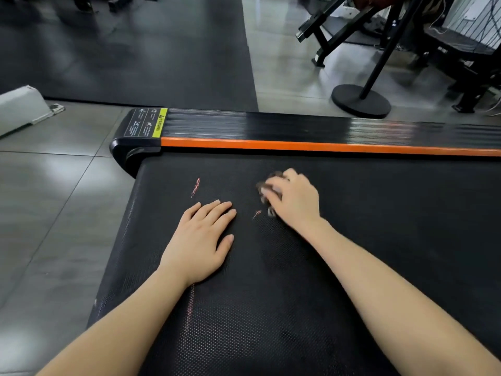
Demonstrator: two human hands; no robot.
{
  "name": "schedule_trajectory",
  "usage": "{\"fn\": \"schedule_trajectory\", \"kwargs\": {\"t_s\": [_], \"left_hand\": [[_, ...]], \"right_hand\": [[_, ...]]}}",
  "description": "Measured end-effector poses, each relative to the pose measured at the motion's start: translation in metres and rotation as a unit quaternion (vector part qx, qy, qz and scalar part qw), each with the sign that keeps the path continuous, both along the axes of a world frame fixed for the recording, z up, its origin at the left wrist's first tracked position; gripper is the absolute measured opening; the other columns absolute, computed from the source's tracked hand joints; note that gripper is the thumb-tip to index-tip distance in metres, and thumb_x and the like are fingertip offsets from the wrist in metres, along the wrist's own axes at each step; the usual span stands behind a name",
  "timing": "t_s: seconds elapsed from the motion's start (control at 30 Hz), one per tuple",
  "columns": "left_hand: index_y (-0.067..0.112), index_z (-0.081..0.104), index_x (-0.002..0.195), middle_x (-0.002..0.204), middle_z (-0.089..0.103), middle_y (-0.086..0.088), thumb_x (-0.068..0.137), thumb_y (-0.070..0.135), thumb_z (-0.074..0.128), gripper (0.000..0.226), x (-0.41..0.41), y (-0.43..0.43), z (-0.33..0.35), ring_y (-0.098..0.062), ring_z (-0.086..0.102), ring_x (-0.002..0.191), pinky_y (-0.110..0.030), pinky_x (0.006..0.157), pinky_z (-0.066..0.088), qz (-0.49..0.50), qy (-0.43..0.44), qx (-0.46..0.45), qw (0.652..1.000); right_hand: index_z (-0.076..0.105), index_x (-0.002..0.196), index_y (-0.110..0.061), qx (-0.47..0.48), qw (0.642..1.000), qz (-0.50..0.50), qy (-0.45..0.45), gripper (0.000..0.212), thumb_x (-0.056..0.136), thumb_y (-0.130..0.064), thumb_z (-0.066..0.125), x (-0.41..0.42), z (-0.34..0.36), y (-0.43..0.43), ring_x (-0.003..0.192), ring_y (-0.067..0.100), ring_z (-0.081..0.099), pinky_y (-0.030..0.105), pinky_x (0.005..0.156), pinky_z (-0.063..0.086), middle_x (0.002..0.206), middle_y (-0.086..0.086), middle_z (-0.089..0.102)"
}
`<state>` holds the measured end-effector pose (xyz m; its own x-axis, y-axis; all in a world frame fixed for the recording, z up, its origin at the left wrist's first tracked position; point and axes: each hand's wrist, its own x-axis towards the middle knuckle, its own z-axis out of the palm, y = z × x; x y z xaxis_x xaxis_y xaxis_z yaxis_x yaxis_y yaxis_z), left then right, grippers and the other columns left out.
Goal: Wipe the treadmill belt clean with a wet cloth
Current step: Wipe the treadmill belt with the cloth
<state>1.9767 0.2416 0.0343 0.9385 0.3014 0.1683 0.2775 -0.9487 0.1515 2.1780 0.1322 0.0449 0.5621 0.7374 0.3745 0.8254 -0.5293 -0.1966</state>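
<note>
Forearms reached in from the bottom edge over the black treadmill belt (271, 321), left hand (200, 240) flat on it, grip wide, fingers straight, holding nothing. Right hand (294, 199) sat just beside and beyond the left, grip curled round a dark bunched cloth (268, 185) pressed on the belt, cloth blurred. Beyond the hands ran the side rail (325, 131) with an orange stripe and a warning label (146, 122) at its left end; grey floor (54, 199) lay left.
</note>
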Motion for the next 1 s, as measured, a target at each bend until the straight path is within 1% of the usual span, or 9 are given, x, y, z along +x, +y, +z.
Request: {"fn": "schedule_trajectory", "kwargs": {"t_s": [0.1, 0.27, 0.37, 0.43, 0.53, 0.67, 0.77, 0.87, 1.0], "left_hand": [[0.019, 0.053, 0.133, 0.141, 0.049, 0.003, 0.09, 0.044, 0.029, 0.055, 0.001, 0.001, -0.001, -0.019, 0.041, 0.134, -0.036, 0.11, 0.017, -0.001, -0.004, -0.001, 1.0], [0.017, 0.051, 0.134, 0.143, 0.047, 0.001, 0.089, 0.044, 0.028, 0.057, 0.001, 0.001, 0.0, -0.02, 0.039, 0.135, -0.037, 0.111, 0.016, -0.002, 0.003, -0.008, 1.0], [0.017, 0.051, 0.135, 0.143, 0.047, 0.001, 0.089, 0.044, 0.027, 0.058, 0.0, 0.0, 0.001, -0.021, 0.038, 0.135, -0.037, 0.112, 0.016, -0.002, 0.004, -0.01, 1.0], [0.016, 0.051, 0.134, 0.143, 0.047, 0.001, 0.089, 0.044, 0.026, 0.059, 0.0, 0.0, 0.001, -0.021, 0.039, 0.135, -0.036, 0.112, 0.015, -0.002, 0.003, -0.008, 1.0], [0.017, 0.05, 0.136, 0.144, 0.046, 0.002, 0.089, 0.046, 0.023, 0.061, 0.001, 0.001, -0.001, -0.02, 0.036, 0.136, -0.037, 0.112, 0.015, -0.002, 0.0, -0.014, 1.0], [0.018, 0.047, 0.138, 0.146, 0.042, 0.002, 0.088, 0.047, 0.021, 0.063, 0.001, 0.001, -0.001, -0.019, 0.033, 0.138, -0.037, 0.114, 0.013, -0.004, -0.002, -0.02, 1.0], [0.018, 0.047, 0.138, 0.147, 0.042, 0.002, 0.088, 0.047, 0.021, 0.063, 0.0, 0.001, -0.001, -0.019, 0.032, 0.139, -0.038, 0.114, 0.015, -0.003, -0.001, -0.024, 1.0], [0.019, 0.046, 0.139, 0.147, 0.041, 0.003, 0.088, 0.048, 0.019, 0.064, 0.001, 0.002, -0.002, -0.018, 0.031, 0.139, -0.038, 0.115, 0.014, -0.003, -0.001, -0.022, 1.0], [0.02, 0.044, 0.14, 0.149, 0.038, 0.004, 0.087, 0.049, 0.015, 0.067, 0.001, 0.003, -0.002, -0.017, 0.028, 0.14, -0.036, 0.115, 0.011, -0.006, 0.0, -0.025, 1.0]], "right_hand": [[0.069, 0.106, -0.024, 0.002, 0.997, -0.077, 0.021, 0.028, 0.092, -0.043, 0.055, -0.006, -0.003, 0.014, 0.093, 0.028, 0.052, 0.033, 0.068, 0.04, 0.109, 0.006, 0.056], [0.071, 0.085, -0.028, 0.048, 0.993, 0.104, 0.016, 0.025, 0.084, -0.047, 0.055, -0.088, -0.006, -0.06, 0.069, 0.02, 0.049, 0.028, 0.055, 0.04, 0.086, -0.003, 0.056], [0.071, 0.081, -0.026, 0.032, 0.989, 0.143, -0.017, 0.025, 0.082, -0.045, 0.054, -0.081, 0.0, -0.062, 0.067, 0.021, 0.051, 0.029, 0.053, 0.041, 0.084, -0.002, 0.058], [0.072, 0.081, -0.023, 0.022, 0.995, 0.082, -0.044, 0.025, 0.082, -0.043, 0.057, -0.058, 0.003, -0.031, 0.069, 0.025, 0.055, 0.03, 0.054, 0.041, 0.084, 0.001, 0.059], [0.073, 0.081, -0.019, 0.042, 0.998, -0.043, -0.005, 0.017, 0.08, -0.036, 0.07, -0.043, -0.002, 0.0, 0.072, 0.03, 0.055, 0.033, 0.056, 0.041, 0.086, 0.005, 0.059], [0.072, 0.081, -0.022, 0.052, 0.998, 0.02, 0.006, 0.019, 0.08, -0.039, 0.061, -0.087, -0.007, -0.042, 0.071, 0.024, 0.052, 0.033, 0.055, 0.045, 0.086, 0.001, 0.058], [0.071, 0.079, -0.024, 0.042, 0.997, 0.059, 0.001, 0.023, 0.08, -0.043, 0.057, -0.094, -0.004, -0.063, 0.068, 0.02, 0.05, 0.029, 0.053, 0.04, 0.083, -0.001, 0.057], [0.072, 0.082, -0.022, 0.02, 0.999, 0.008, -0.032, 0.019, 0.082, -0.039, 0.065, -0.064, -0.001, -0.028, 0.073, 0.024, 0.053, 0.03, 0.057, 0.037, 0.086, 0.002, 0.058], [0.073, 0.087, -0.018, 0.017, 0.997, -0.07, -0.001, 0.016, 0.083, -0.034, 0.069, -0.049, -0.002, 0.003, 0.076, 0.027, 0.051, 0.037, 0.06, 0.046, 0.093, 0.005, 0.059]]}}
